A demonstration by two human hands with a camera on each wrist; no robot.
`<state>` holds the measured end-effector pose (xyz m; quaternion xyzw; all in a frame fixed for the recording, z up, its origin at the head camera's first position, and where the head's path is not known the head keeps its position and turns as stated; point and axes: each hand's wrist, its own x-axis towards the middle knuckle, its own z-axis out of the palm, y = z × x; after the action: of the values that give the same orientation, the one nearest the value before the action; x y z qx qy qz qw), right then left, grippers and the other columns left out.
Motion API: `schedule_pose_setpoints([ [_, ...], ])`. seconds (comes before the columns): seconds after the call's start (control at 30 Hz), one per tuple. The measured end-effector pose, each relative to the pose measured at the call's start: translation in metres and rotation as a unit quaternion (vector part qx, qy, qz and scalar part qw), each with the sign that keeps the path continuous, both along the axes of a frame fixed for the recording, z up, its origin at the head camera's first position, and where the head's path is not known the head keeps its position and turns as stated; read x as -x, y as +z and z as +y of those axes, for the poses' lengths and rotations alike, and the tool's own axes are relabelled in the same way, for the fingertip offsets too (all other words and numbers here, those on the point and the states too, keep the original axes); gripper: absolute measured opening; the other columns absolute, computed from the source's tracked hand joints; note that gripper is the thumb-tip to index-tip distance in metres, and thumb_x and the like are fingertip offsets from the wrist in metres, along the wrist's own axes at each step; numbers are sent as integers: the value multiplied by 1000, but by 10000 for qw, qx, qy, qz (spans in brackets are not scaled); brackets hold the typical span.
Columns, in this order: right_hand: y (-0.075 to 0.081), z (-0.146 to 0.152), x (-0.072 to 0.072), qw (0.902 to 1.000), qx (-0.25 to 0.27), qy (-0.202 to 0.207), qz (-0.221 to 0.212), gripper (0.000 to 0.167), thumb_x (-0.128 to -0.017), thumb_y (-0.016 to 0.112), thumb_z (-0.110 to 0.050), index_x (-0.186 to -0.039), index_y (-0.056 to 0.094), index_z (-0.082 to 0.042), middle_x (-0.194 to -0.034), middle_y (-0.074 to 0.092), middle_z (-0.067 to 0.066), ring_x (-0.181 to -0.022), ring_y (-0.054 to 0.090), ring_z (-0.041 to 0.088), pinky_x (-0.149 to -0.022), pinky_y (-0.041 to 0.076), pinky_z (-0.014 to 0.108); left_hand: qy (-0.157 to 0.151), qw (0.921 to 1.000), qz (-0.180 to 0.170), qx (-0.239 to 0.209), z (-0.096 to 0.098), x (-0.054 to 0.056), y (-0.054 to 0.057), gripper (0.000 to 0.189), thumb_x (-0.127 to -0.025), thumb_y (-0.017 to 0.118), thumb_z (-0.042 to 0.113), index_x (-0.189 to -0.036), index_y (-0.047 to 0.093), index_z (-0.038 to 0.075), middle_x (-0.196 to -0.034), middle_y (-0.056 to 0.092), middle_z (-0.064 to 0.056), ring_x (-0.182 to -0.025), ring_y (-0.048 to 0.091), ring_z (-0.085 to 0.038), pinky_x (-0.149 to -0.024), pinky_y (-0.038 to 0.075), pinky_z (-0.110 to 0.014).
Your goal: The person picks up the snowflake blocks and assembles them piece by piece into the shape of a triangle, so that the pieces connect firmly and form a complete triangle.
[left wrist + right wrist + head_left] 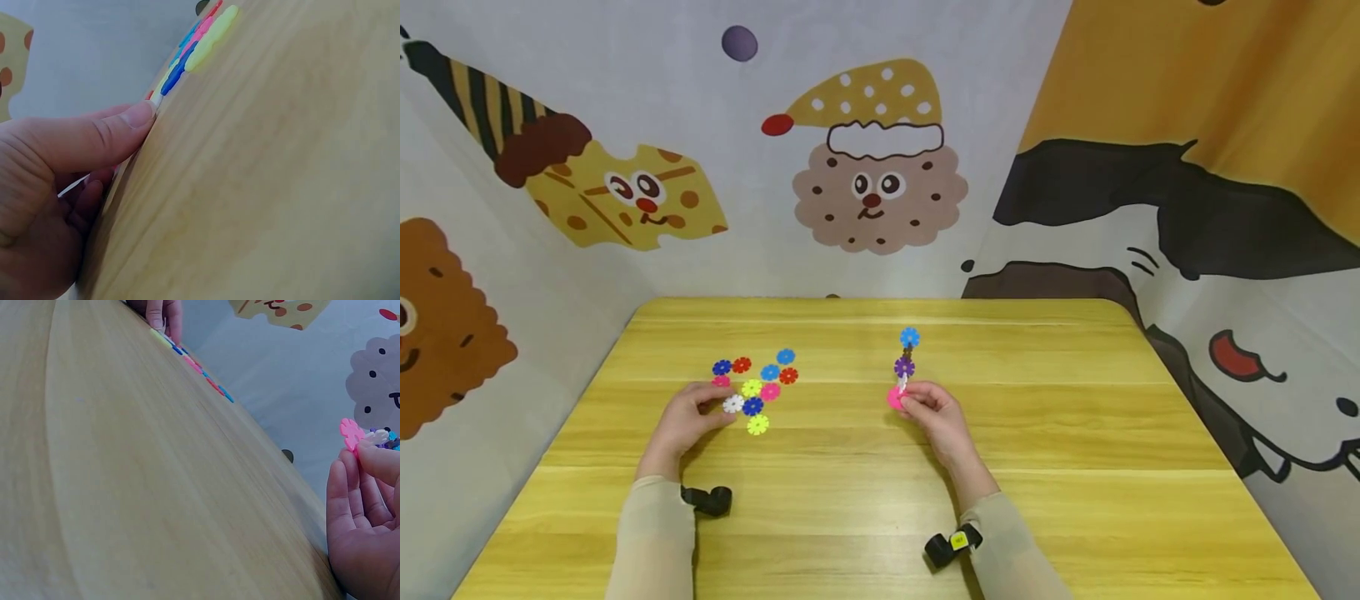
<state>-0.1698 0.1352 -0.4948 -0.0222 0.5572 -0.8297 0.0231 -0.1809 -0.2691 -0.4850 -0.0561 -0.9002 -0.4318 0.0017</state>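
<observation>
My right hand (936, 417) pinches a chain of interlocked plastic snowflake discs by its near end, at the pink disc (896, 399). Beyond that, a white disc, a purple disc (904, 367), a dark brown disc and a light blue disc (910, 337) run away from me; the right wrist view shows the chain raised. At the left, my left hand (688, 417) has thumb and finger at a white snowflake disc (733, 404), pinching it at the tabletop. Just beside it lie a dark blue disc (752, 406) and a yellow disc (758, 425).
Other loose discs spread beyond the left hand, among them a red disc (742, 365), a pink disc (771, 391) and a light blue disc (786, 357). The wooden table (820, 500) meets a cartoon-printed cloth (760, 233) at its back edge.
</observation>
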Motion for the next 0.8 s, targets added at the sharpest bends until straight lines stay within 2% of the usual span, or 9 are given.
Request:
schedule_pose_setpoints([
  [0.23,-1,0,0,9999,84,68,72,22,-90,61,13,-102,69,-4,-92,70,6,-82,68,16,-78,57,28,8,10000,77,-32,1,-1,0,34,-85,78,7,-117,69,-3,-126,56,-25,-119,49,-42,-102,38,-56],
  [0.53,-2,0,0,9999,124,13,-28,23,-90,60,15,-102,68,-2,-91,69,6,-81,68,16,-76,57,26,-103,9997,215,108,2,1,-7,24,-86,76,3,-108,67,-4,-114,59,-22,-106,54,-38,-95,43,-52],
  [0.8,-3,1,0,9999,116,41,97,20,-90,60,14,-105,67,5,-91,69,6,-81,68,15,-76,57,26,99,9997,117,181,5,-2,-2,25,-86,77,5,-109,69,1,-95,64,-11,-85,55,-22,-72,47,-30],
])
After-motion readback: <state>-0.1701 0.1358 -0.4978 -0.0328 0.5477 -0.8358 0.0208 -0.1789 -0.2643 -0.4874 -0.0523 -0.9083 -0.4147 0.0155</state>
